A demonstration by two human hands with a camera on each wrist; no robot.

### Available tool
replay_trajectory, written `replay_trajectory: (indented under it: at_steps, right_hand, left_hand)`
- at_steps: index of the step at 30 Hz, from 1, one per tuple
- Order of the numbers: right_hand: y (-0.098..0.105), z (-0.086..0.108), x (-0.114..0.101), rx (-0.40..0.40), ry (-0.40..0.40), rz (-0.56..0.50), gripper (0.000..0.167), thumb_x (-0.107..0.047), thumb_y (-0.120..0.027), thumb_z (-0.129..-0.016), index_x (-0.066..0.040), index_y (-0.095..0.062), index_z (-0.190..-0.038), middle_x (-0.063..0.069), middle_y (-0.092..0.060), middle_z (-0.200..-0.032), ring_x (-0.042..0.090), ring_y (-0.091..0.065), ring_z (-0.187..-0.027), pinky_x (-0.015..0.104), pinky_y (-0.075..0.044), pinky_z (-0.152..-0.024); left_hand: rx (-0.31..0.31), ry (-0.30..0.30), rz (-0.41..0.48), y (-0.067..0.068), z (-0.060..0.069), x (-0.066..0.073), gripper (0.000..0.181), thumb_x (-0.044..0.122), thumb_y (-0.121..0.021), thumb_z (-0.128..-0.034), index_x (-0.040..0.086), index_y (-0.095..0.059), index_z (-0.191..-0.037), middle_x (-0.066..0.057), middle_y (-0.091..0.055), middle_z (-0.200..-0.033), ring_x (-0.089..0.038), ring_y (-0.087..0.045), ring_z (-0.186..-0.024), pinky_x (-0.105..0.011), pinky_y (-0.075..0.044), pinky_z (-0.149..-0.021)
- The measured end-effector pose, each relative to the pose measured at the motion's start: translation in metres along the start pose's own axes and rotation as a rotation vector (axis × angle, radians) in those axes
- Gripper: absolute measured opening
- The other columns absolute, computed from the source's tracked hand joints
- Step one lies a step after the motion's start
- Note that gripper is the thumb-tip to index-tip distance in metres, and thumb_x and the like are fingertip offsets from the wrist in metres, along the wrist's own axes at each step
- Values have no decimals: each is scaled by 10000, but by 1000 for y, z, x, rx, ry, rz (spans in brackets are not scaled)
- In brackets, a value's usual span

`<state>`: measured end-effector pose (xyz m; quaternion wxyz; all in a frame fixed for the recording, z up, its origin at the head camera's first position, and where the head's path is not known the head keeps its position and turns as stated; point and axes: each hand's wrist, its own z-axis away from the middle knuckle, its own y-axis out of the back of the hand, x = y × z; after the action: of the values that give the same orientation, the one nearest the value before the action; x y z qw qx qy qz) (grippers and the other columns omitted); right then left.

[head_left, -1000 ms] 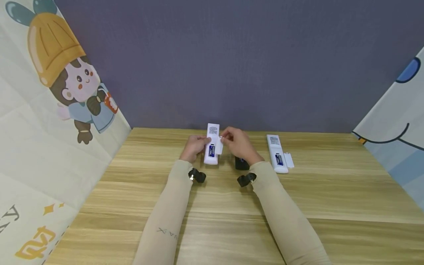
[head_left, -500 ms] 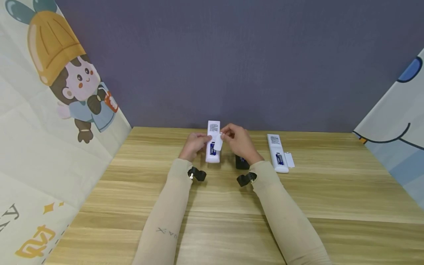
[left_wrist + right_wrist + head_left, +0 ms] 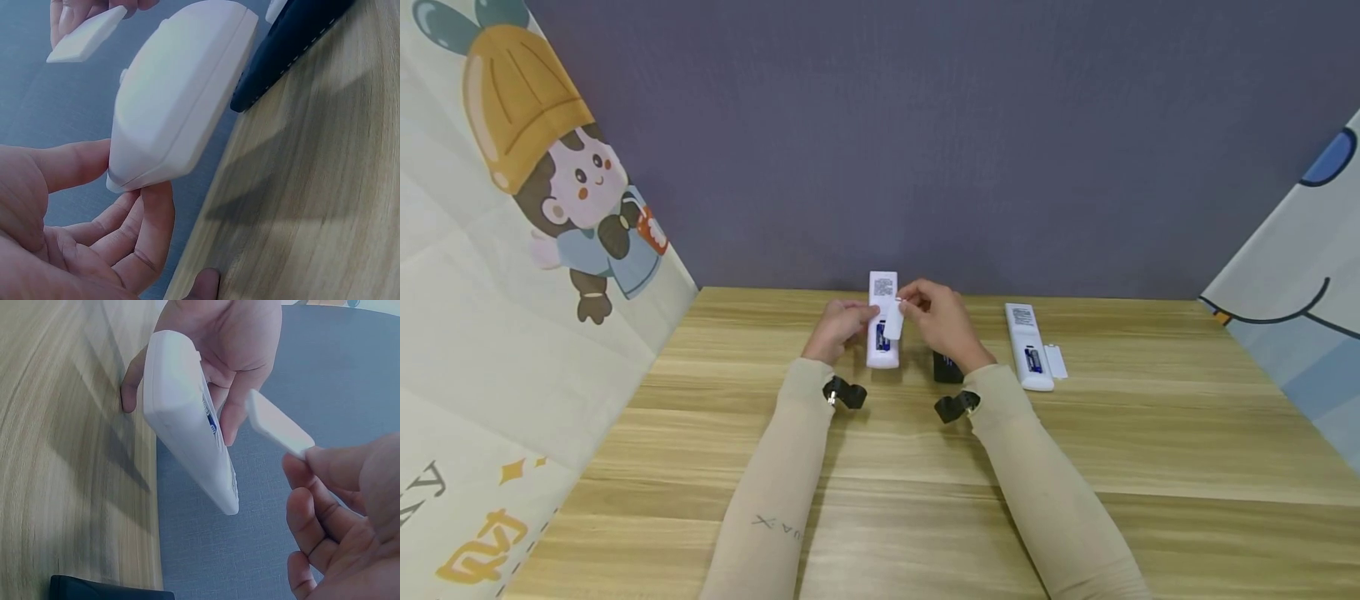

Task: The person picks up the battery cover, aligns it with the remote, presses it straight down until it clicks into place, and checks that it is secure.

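Note:
My left hand (image 3: 838,327) grips a white remote control (image 3: 883,358) by its side, thumb on the back face. The battery compartment is uncovered, and dark blue batteries (image 3: 882,340) lie in it. My right hand (image 3: 942,321) pinches the white battery cover (image 3: 893,322) by its upper end, which from the head view overlaps part of the compartment. In the right wrist view a gap shows between the cover (image 3: 278,425) and the remote (image 3: 181,412). The left wrist view has the remote (image 3: 181,81) raised off the table, its underside towards me.
Right of my hands lies a second white remote (image 3: 1028,346) with batteries showing, its loose cover (image 3: 1055,362) beside it. A black object (image 3: 947,368) sits partly hidden beneath my right wrist. A dark grey panel (image 3: 925,150) stands behind the wooden table (image 3: 895,508).
The cover has moved left and slightly up, from beside the remote to over part of its compartment. My left hand has lifted the remote a little away from me.

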<state>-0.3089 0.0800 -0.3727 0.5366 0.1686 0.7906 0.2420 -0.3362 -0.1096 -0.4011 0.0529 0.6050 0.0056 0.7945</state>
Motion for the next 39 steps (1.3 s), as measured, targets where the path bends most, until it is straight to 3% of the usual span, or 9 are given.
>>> replay_trajectory:
  at_steps: [10, 16, 23, 30, 39]
  right_hand:
    - [-2, 0, 1, -11, -5, 22, 124, -134, -678, -989, -89, -718, -1098, 118, -711, -936, 220, -614, -822, 323, -479, -708]
    - [-2, 0, 1, -22, -8, 22, 113, -131, -683, -986, -94, -710, -1090, 144, -725, -970, 216, -618, -825, 315, -482, -714]
    - [-3, 0, 1, -25, 2, 28, 108, -129, -691, -981, -93, -712, -1080, 117, -720, -956, 217, -628, -840, 327, -497, -734]
    - [-4, 0, 1, -45, 12, 44, 100, -136, -691, -983, -109, -715, -1075, 67, -720, -935, 210, -642, -847, 338, -511, -749]
    - [-5, 1, 1, -69, 11, 67, 81, -140, -693, -981, -138, -722, -1057, 47, -726, -913, 205, -653, -841, 355, -529, -752]
  left_hand:
    - [-4, -10, 24, -1, 1, 1, 360, 170, -661, -989, -29, -636, -1288, -122, -709, -1152, -239, -643, -1015, -455, -467, -1077]
    - [-15, -36, -18, 0, 1, 1, 324, 168, -654, -992, -31, -659, -1247, -134, -730, -1159, -199, -675, -975, -394, -519, -994]
    - [-22, -36, 9, 0, 0, 0, 356, 160, -652, -994, -47, -634, -1283, -195, -688, -1247, -261, -649, -1054, -473, -469, -1096]
    - [-16, -22, -5, 0, -1, 0, 337, 160, -652, -994, -33, -643, -1270, -111, -693, -1125, -193, -619, -951, -465, -466, -1070]
    - [-22, -12, -12, 0, -2, 0, 328, 167, -646, -998, -25, -645, -1264, -91, -691, -1104, -203, -615, -968, -433, -472, -1025]
